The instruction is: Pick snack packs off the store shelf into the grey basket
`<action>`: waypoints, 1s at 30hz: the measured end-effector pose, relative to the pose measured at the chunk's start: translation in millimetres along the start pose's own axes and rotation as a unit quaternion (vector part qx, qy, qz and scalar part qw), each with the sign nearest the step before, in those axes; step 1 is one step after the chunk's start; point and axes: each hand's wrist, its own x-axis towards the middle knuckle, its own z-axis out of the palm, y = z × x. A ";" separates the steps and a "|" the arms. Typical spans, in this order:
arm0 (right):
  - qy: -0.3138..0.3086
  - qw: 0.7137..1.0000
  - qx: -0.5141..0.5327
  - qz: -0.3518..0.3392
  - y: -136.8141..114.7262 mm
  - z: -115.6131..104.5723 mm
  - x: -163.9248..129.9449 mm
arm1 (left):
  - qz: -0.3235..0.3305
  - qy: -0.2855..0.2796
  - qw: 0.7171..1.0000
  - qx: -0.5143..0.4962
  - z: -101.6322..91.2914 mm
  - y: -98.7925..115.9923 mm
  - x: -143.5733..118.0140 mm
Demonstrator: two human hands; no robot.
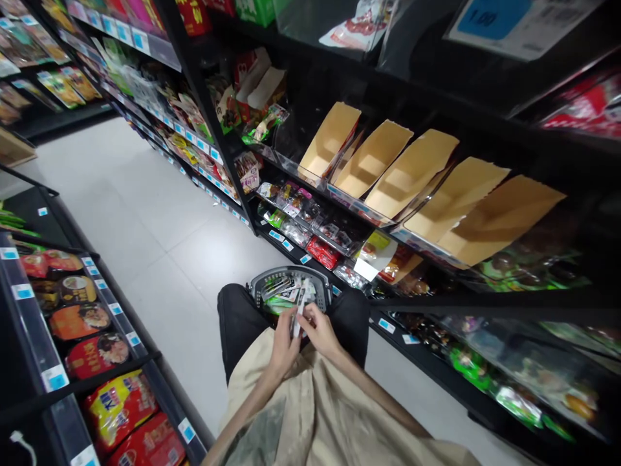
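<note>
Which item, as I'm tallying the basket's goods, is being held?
The slim white one, between left hand and right hand; the others lie in the basket.

Black store shelves (195, 87) flank a pale tiled floor (140, 213).

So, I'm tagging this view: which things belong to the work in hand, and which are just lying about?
In hand:
slim white strip, between left hand and right hand
grey plastic basket
green-and-white packets inside it

Lying about:
open tan cardboard boxes
red-and-yellow plastic bag
</note>
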 end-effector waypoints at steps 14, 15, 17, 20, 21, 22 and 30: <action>0.129 0.986 -0.078 -0.071 -13.0 -24.5 28.6 | -0.251 0.092 0.890 -0.370 19.0 2.7 24.3; 0.153 0.987 -0.026 -0.048 -12.8 -26.6 30.0 | -0.238 0.067 0.892 -0.379 15.2 -0.6 26.8; 0.169 0.981 0.093 0.009 -12.5 -29.8 31.6 | -0.213 -0.005 0.898 -0.386 7.4 -8.3 34.5; 0.200 0.955 0.194 0.100 -13.1 -31.4 33.5 | -0.189 -0.115 0.909 -0.353 -2.2 -17.4 55.1; 0.220 0.944 0.208 0.128 -13.5 -31.5 34.4 | -0.181 -0.146 0.915 -0.330 -4.1 -18.7 63.2; 0.240 0.934 0.218 0.153 -13.9 -31.6 35.4 | -0.170 -0.171 0.922 -0.303 -5.2 -18.7 70.6; 0.249 0.889 0.291 0.251 -41.8 -27.3 12.9 | -0.128 -0.177 0.956 -0.196 -20.5 23.3 45.8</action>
